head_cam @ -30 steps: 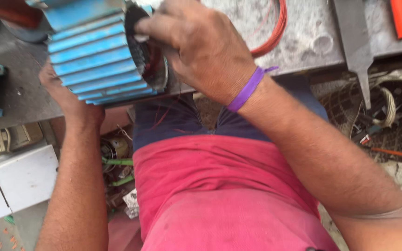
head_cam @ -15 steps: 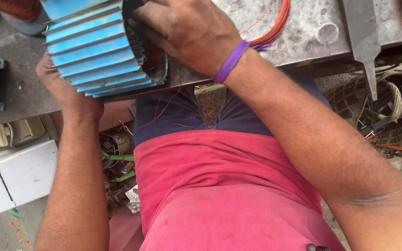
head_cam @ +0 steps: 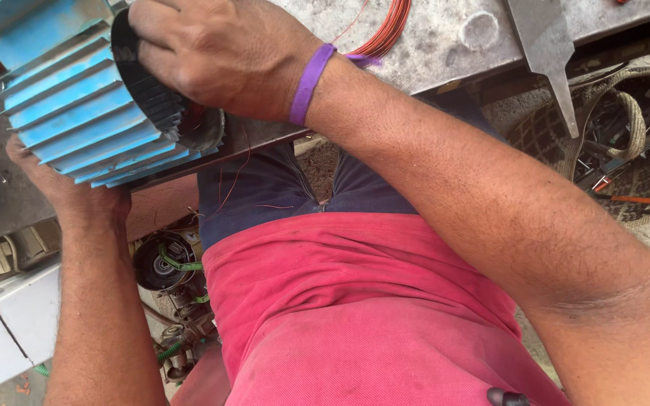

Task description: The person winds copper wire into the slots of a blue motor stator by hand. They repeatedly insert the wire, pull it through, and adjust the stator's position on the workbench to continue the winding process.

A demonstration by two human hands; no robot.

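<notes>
Blue finned motor housing [head_cam: 77,113] (tilted), both hands gripping

wrist: purple band [head_cam: 307,84] circles the right wrist, just behind the right hand [head_cam: 220,53], loose tail end sticking out | arms: both bare, no sleeves in view, fine hair on the forearms | torso: faded red-pink shirt [head_cam: 355,316], smudged and wrinkled | legs: dark navy trousers [head_cam: 265,188], stray thin wire strands on them

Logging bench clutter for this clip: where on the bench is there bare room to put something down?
Bare metal bench shows between the copper wire and the file, and again right of the file. The left end is crowded: the blue motor housing fills it, with the right hand and left hand on it.
</notes>
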